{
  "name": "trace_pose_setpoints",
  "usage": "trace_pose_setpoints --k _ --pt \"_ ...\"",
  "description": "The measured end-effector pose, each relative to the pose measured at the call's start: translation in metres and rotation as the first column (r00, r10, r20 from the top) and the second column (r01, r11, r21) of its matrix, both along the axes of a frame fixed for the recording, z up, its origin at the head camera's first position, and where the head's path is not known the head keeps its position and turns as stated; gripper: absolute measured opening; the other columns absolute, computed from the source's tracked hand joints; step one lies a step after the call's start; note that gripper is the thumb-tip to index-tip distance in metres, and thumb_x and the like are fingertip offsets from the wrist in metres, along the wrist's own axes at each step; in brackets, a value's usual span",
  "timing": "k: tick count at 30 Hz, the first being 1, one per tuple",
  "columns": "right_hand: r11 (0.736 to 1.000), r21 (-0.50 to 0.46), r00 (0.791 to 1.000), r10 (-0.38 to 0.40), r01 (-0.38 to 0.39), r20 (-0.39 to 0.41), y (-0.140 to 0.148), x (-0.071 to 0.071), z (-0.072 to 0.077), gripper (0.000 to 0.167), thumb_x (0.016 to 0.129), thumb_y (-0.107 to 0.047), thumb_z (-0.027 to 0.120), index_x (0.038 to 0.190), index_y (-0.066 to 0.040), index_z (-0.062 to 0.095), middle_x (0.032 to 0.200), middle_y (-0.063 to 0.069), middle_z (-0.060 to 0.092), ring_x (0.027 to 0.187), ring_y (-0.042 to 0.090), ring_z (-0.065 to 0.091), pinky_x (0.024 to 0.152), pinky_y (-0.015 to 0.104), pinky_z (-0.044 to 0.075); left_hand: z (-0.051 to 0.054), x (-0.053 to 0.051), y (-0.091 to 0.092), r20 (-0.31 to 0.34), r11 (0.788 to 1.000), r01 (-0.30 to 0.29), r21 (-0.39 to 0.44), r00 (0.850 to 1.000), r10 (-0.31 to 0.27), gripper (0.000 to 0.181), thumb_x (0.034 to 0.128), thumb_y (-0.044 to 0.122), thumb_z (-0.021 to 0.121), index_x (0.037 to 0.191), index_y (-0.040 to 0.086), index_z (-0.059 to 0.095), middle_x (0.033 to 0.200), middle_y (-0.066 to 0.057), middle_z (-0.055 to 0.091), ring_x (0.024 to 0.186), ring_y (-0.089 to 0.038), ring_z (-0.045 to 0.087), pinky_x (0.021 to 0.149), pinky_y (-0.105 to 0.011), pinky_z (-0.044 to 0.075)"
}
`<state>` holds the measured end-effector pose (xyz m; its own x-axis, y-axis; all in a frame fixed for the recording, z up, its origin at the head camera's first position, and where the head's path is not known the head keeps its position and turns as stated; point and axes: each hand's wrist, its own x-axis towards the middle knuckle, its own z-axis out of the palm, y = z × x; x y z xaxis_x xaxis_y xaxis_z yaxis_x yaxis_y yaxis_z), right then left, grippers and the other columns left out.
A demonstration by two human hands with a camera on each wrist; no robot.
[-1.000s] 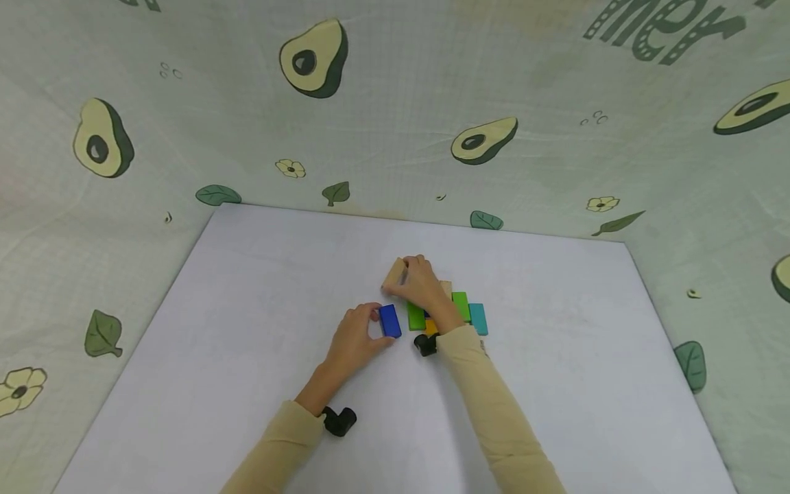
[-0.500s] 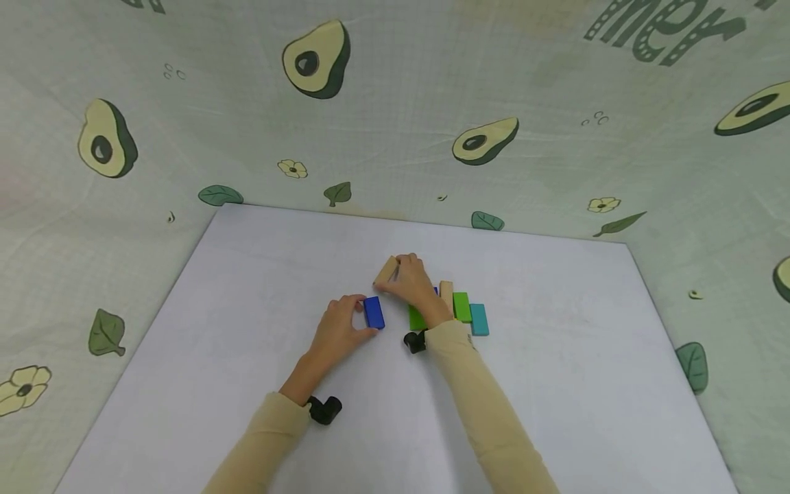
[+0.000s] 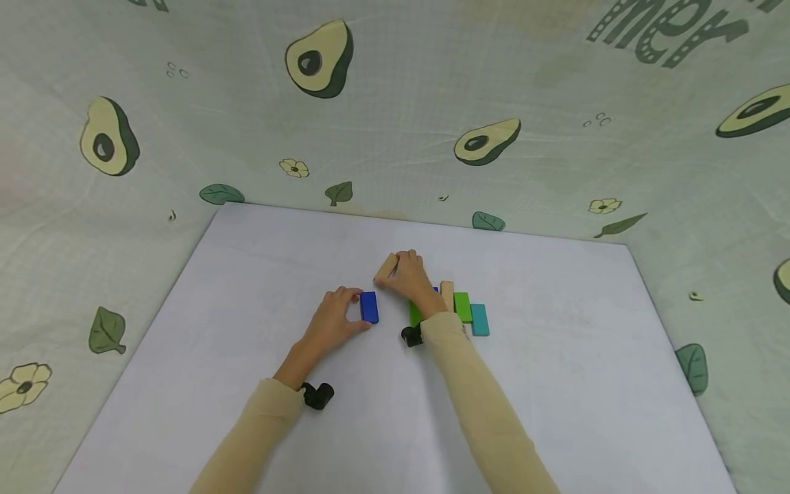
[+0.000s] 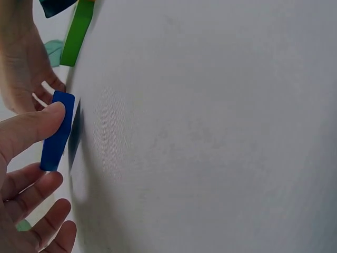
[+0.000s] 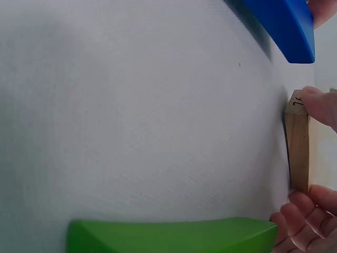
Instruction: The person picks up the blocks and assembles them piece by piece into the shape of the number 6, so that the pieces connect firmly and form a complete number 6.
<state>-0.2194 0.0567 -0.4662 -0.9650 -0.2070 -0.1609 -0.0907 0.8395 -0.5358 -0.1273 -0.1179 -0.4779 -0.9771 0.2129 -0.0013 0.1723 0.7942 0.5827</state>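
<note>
My left hand (image 3: 330, 319) pinches a blue block (image 3: 369, 307) by its two ends between thumb and fingers. In the left wrist view a shadow shows beside this blue block (image 4: 59, 132), a little apart from it. Just beyond, my right hand (image 3: 410, 278) holds a plain wooden block (image 3: 385, 266) by its ends, slanted on the table. The right wrist view shows a dark printed mark on one end of the wooden block (image 5: 298, 147). Under the right wrist lies a green block (image 3: 415, 314), partly covered by the arm.
Right of the hands, more blocks lie side by side: a second plain wooden one (image 3: 448, 295), a green one (image 3: 462, 307) and a teal one (image 3: 480, 320). Another blue block (image 3: 435, 289) is mostly hidden by the right wrist. Printed cloth (image 3: 395, 123) hangs behind the white table (image 3: 574, 384).
My left hand has moved left and slightly away with the blue block, which has turned a little. My right hand has shifted a little left and away with the wooden block.
</note>
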Motion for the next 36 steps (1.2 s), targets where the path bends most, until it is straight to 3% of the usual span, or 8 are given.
trace_pose_setpoints --k 7,15,22,36 --pt "0.998 -0.049 0.999 -0.026 0.028 0.037 0.003 -0.004 -0.005 0.082 0.074 -0.040 0.076 0.134 0.001 0.038 0.131 0.020 0.040 0.120 0.033 0.038 0.102 0.042 0.036 -0.003 -0.008 -0.002 -0.009 0.999 0.045 -0.020 0.999 -0.046 0.064 0.0719 0.029 0.080 0.125 0.006 0.052 0.109 -0.008 0.059 0.102 -0.028 0.049 0.088 -0.042 0.042" --pt "0.990 -0.101 0.991 -0.086 0.096 0.101 0.005 -0.005 -0.007 0.083 0.074 -0.037 0.078 0.135 -0.001 0.036 0.134 0.019 0.037 0.124 0.033 0.036 0.104 0.043 0.034 -0.001 -0.014 -0.002 0.033 0.996 0.085 -0.020 0.996 -0.084 0.064 0.0751 0.028 0.077 0.128 0.006 0.050 0.114 -0.009 0.058 0.104 -0.028 0.047 0.090 -0.041 0.041" --pt "0.987 -0.119 0.988 -0.097 0.111 0.118 0.006 -0.005 -0.006 0.082 0.074 -0.036 0.077 0.135 -0.001 0.035 0.134 0.018 0.037 0.124 0.032 0.037 0.104 0.043 0.035 0.002 -0.023 0.000 0.051 0.988 0.140 -0.059 0.989 -0.138 0.064 0.0766 0.027 0.076 0.130 0.005 0.049 0.116 -0.013 0.055 0.105 -0.032 0.046 0.092 -0.043 0.040" --pt "0.987 -0.116 0.987 -0.091 0.107 0.134 0.008 -0.007 -0.007 0.087 0.074 -0.045 0.075 0.137 -0.003 0.032 0.134 0.018 0.036 0.125 0.032 0.036 0.104 0.044 0.034 0.004 -0.030 0.002 0.105 0.981 0.164 -0.101 0.983 -0.153 0.067 0.0780 0.027 0.075 0.135 0.007 0.047 0.117 -0.016 0.051 0.107 -0.033 0.043 0.093 -0.044 0.039"
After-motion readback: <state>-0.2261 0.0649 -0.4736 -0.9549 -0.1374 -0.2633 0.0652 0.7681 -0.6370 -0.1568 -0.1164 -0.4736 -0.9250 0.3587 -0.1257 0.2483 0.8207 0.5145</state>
